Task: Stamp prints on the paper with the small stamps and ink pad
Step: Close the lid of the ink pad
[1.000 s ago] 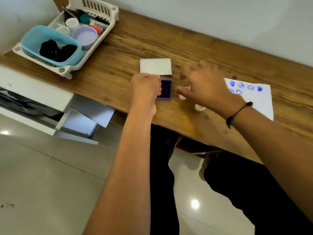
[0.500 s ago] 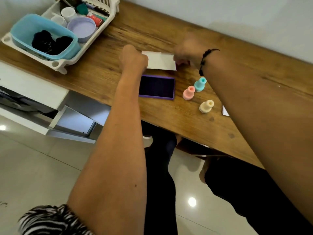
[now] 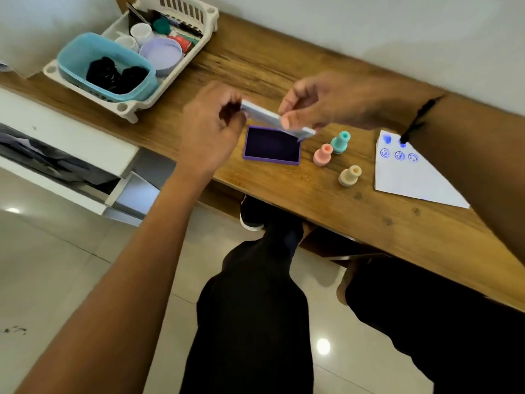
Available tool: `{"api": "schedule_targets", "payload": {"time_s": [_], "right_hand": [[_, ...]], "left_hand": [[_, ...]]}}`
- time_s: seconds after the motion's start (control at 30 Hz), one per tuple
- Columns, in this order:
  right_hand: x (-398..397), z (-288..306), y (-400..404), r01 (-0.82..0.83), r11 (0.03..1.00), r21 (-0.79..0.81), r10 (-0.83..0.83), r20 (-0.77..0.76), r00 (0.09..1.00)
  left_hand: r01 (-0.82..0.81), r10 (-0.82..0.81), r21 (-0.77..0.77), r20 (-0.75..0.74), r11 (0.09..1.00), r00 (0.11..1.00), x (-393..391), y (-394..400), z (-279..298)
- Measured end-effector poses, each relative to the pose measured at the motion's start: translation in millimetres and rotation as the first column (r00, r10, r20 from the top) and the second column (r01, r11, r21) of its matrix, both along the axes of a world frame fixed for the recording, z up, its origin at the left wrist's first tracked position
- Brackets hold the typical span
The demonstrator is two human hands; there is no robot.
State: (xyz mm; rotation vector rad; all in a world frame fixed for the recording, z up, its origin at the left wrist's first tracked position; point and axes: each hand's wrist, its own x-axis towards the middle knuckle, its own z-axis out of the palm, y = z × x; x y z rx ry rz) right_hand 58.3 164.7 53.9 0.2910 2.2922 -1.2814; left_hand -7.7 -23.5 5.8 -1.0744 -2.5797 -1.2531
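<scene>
The purple ink pad [image 3: 272, 145] lies open on the wooden desk [image 3: 312, 194]. Its white lid [image 3: 265, 115] is held in the air just above the pad's far edge, tilted, with my left hand [image 3: 211, 129] pinching its left end and my right hand [image 3: 321, 102] gripping its right part. Three small stamps stand upright right of the pad: a pink stamp [image 3: 323, 155], a teal stamp [image 3: 340, 141] and a cream stamp [image 3: 350, 175]. The white paper [image 3: 409, 177] at the right carries several blue prints; my right forearm hides part of it.
A white plastic rack [image 3: 129, 108] at the desk's far left holds a blue tub [image 3: 106, 65], a lilac lid and small jars. White drawers stand open under the desk's left end. My legs are below the desk's front edge.
The lid lay flat on the desk behind the pad; both hands have lifted it and hold it over the pad. The view has shifted, so the paper shows again.
</scene>
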Motion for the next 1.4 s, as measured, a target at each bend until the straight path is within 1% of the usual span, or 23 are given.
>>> {"api": "schedule_targets", "payload": {"time_s": [0.13, 0.17, 0.2, 0.23, 0.27, 0.33, 0.37, 0.4, 0.47, 0.63, 0.7, 0.83, 1.0, 1.17, 1.3, 1.4], "right_hand": [[2, -12, -10, -0.024, 0.998, -0.052, 0.029, 0.094, 0.995], [2, -13, -12, -0.033, 0.999, -0.04, 0.037, 0.108, 0.993], [1, -14, -13, -0.049, 0.999, 0.012, 0.048, 0.103, 0.993], [1, -17, -15, -0.068, 0.991, 0.112, 0.059, 0.078, 0.995], [0, -20, -16, -0.086, 0.966, 0.245, 0.079, 0.04, 0.996], [0, -28, -20, -0.128, 0.848, 0.514, 0.175, -0.043, 0.984], [0, -34, -24, -0.146, 0.779, 0.61, 0.242, -0.079, 0.967], [0, -39, -27, -0.153, 0.723, 0.674, 0.299, -0.105, 0.949], [1, -47, -32, -0.135, 0.661, 0.738, 0.344, -0.138, 0.929], [0, -61, -37, -0.084, 0.616, 0.783, 0.37, -0.194, 0.909], [2, -65, -40, -0.062, 0.598, 0.799, 0.371, -0.207, 0.905], [3, -71, -44, -0.062, 0.561, 0.826, 0.375, -0.186, 0.908], [3, -71, -46, -0.037, 0.584, 0.811, 0.348, -0.209, 0.914], [-2, -65, -47, -0.03, 0.549, 0.835, 0.337, -0.189, 0.922], [-3, -65, -48, -0.034, 0.584, 0.811, 0.302, -0.178, 0.937], [-2, -67, -50, -0.025, 0.609, 0.793, 0.296, -0.198, 0.934]], "left_hand": [[0.046, -0.044, 0.027, -0.063, 0.999, 0.997, 12, -10, -9], [0.072, -0.07, 0.026, -0.059, 0.997, 0.996, 12, -13, -12], [0.102, -0.102, 0.005, -0.029, 0.995, 0.994, 10, -16, -16], [0.133, -0.132, -0.041, 0.026, 0.99, 0.991, 7, -18, -21], [0.171, -0.161, -0.111, 0.096, 0.979, 0.982, 2, -21, -25], [0.266, -0.208, -0.26, 0.232, 0.928, 0.95, -8, -26, -34], [0.308, -0.227, -0.314, 0.268, 0.898, 0.936, -13, -27, -38], [0.339, -0.248, -0.351, 0.281, 0.873, 0.927, -16, -26, -40], [0.374, -0.281, -0.388, 0.276, 0.842, 0.919, -20, -21, -44], [0.415, -0.339, -0.448, 0.242, 0.792, 0.909, -28, -8, -48], [0.413, -0.33, -0.456, 0.253, 0.789, 0.909, -29, -4, -49], [0.402, -0.317, -0.446, 0.256, 0.799, 0.913, -29, 0, -50], [0.389, -0.306, -0.444, 0.248, 0.807, 0.919, -30, 1, -50], [0.379, -0.292, -0.444, 0.254, 0.812, 0.922, -29, 2, -50], [0.372, -0.28, -0.444, 0.259, 0.816, 0.924, -29, 3, -49], [0.376, -0.282, -0.448, 0.263, 0.811, 0.923, -28, 2, -50]]}}
